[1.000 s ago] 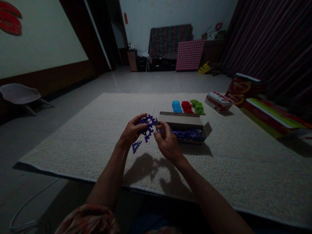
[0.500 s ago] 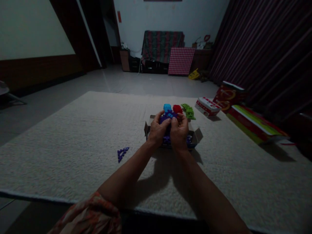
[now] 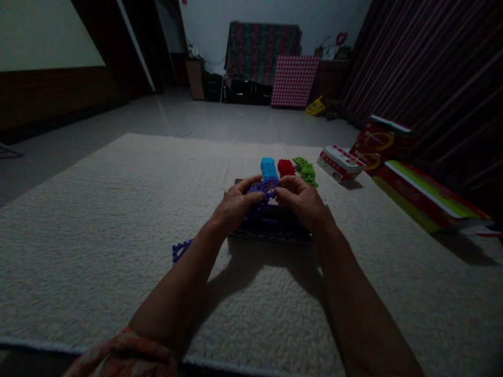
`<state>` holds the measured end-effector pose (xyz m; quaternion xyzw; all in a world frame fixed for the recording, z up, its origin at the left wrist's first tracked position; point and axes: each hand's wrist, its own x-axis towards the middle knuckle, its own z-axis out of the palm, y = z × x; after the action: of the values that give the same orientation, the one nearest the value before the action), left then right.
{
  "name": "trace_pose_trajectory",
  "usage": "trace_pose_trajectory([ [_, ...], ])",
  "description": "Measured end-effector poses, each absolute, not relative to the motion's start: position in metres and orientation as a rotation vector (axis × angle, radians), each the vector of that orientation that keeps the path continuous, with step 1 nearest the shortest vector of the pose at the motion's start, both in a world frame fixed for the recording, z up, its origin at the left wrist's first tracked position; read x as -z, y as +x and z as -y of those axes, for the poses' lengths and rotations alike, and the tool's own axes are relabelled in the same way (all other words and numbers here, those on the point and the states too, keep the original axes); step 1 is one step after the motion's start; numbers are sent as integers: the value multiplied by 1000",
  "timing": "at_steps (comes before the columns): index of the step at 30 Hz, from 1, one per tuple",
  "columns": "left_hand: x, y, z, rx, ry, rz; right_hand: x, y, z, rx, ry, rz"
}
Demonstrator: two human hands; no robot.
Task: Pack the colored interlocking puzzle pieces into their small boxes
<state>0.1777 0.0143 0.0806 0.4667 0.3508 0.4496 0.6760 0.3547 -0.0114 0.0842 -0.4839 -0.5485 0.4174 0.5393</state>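
Several purple toothed plastic building pieces [image 3: 268, 187] are between my hands, just above an open cardboard box [image 3: 271, 238]. My left hand [image 3: 236, 203] grips them, thumb on top and fingers behind. At their right edge, the thumb and fingers of my right hand [image 3: 304, 200] pinch a purple piece. More purple pieces appear to lie in the dark inside of the box. On the mat, partly hidden by my left forearm, rests a loose purple piece [image 3: 181, 250].
Beyond the box stand stacks of blue pieces [image 3: 269, 168], red pieces [image 3: 286, 167] and green pieces [image 3: 306, 171]. To the right are a red and white box [image 3: 341, 163] and a long green and red box [image 3: 430, 196]. A cream quilted mat [image 3: 118, 209] lies underneath.
My hands have moved apart, the right one shifting rightward. The purple pieces between them show more openly. The view has tilted down a little.
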Motion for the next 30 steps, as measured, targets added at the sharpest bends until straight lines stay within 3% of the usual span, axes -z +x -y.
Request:
trace_pose_trajectory([
  [6, -86, 172, -15, -1001, 1058, -789, -91, 370, 20, -929, -1134, 1603],
  [11, -86, 167, -18, -928, 1115, -775, -105, 375, 30, -387, -1241, 1990],
  [14, -87, 166, -18, -900, 1151, -761, -112, 368, 35, -254, -1198, 2170],
  [23, -88, 169, -13, -845, 1118, -760, -114, 370, 41, -184, -1374, 2254],
  [30, -93, 162, -17, -1081, 1105, -830, -110, 377, 45, -334, -1628, 2355],
])
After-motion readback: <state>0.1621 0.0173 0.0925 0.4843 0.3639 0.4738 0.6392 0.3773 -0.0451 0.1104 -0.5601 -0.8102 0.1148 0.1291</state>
